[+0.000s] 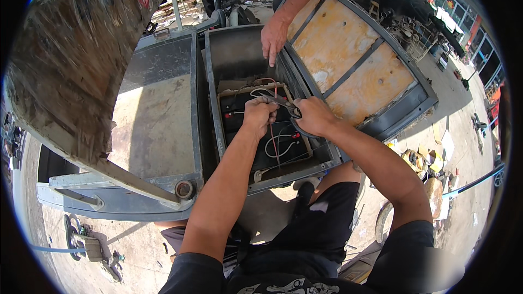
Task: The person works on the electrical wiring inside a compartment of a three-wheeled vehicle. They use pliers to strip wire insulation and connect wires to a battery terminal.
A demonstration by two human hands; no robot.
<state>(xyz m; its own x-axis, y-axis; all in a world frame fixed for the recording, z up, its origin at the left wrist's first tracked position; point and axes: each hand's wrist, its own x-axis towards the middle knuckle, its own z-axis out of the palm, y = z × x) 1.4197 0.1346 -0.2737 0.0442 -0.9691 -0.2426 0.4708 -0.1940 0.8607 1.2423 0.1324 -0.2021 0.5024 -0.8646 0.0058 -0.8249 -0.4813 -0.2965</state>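
My left hand (260,114) is closed, pinching a thin red wire (274,144) that hangs down below the fingers. Beside it, my right hand (314,115) grips a dark metal scissor-like cutting tool (280,100), whose blades reach left over my left fingers. Whether the blades touch a wire I cannot tell. Beneath both hands, black batteries (267,159) with red terminal caps sit in an open metal compartment (216,120). White wires (268,146) loop across their tops. Another person's hand (275,37) points down into the compartment from the far side.
A hinged lid (348,43) with worn yellowish panels lies open at right. On the left are a flat metal-edged bed (155,114) and a raised, splintered wooden board (71,54). Scrap (427,163) litters the ground at right; loose parts (92,247) lie at lower left.
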